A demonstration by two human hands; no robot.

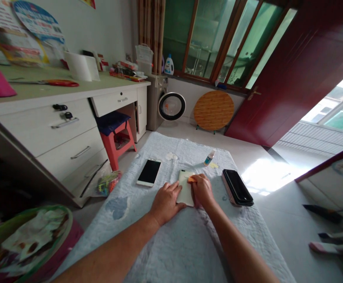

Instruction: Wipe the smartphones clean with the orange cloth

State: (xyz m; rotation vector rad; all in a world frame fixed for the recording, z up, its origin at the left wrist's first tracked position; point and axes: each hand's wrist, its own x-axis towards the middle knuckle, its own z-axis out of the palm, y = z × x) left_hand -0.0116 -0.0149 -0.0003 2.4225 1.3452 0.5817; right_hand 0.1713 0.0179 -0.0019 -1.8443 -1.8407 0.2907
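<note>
A white phone [185,192] lies back side up on the cloth-covered table, its camera corner at the far end. My left hand [167,200] grips it along the left side, fingers on the edge and thumb at the near end. Over the phone's right side, my right hand [202,188] pinches a small orange piece [191,179] against the back; its exact kind is hard to make out. Left of my hands rests another white phone [149,173], dark screen up. To the right is a stack of dark phones [237,188]. A small spray bottle [209,158] stands beyond my right hand.
The table wears a pale blue patterned cloth [165,251]. At the lower left stands a full waste bin [68,220]. A white desk [71,137] runs along the left, with a red stool [118,141] beside it. Farther back are a washing machine [155,104] and a round wooden tabletop [214,110].
</note>
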